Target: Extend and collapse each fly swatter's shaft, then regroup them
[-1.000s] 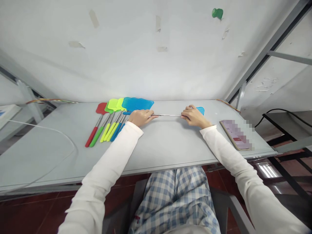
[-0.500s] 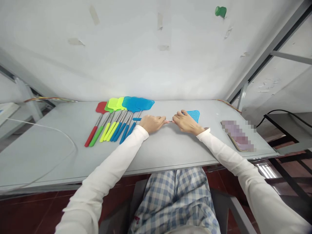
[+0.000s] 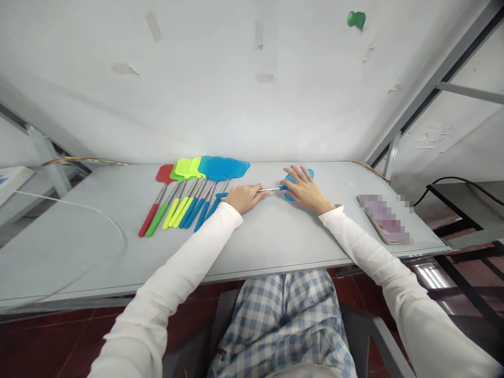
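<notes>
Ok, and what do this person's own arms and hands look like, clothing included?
The five-fingered left hand and right hand are bare: I can make out no gloves or watch. The long white fabric left sleeve and matching right sleeve look loose and creased, ending at the wrists.

Held swatter [image 3: 271,189]: its shaft vanishes inside the left hand [image 3: 243,198], with just a bit of blue handle poking out at 9 o'clock
Mesh head [image 3: 290,197]: mostly under the spread right hand [image 3: 305,189], so we can't see its full outline
Swatter pile [image 3: 216,169]: toward 9 o'clock, heads overlapping, so we honestly can't count 'em
Phone [image 3: 384,218]: 3 o'clock, screen pixelated, unreadable to us
Green scrap [image 3: 356,20]: past 1 o'clock, no clue what it is
Sleeves [image 3: 189,262]: cut off by the bottom edge
White box [image 3: 13,181]: 9 o'clock, chopped by the left edge
</notes>
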`<action>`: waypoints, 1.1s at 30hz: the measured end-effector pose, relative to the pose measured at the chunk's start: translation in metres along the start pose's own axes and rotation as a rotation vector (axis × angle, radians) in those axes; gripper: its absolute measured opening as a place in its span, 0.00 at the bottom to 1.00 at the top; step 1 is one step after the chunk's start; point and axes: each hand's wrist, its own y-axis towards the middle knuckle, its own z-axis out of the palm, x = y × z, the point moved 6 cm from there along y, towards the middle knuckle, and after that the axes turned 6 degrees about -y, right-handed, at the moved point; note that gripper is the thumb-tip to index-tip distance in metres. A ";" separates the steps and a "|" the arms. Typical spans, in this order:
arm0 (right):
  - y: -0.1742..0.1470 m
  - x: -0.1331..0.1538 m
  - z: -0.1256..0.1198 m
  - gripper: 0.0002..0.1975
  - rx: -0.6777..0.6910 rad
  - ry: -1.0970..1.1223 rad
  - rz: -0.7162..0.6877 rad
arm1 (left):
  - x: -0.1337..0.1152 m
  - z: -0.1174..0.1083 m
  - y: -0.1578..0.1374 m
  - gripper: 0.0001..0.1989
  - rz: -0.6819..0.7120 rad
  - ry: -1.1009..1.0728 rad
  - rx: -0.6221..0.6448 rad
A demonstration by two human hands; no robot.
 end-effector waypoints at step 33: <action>0.010 -0.008 -0.005 0.13 -0.034 -0.056 -0.005 | 0.001 -0.015 0.013 0.28 0.038 -0.086 0.004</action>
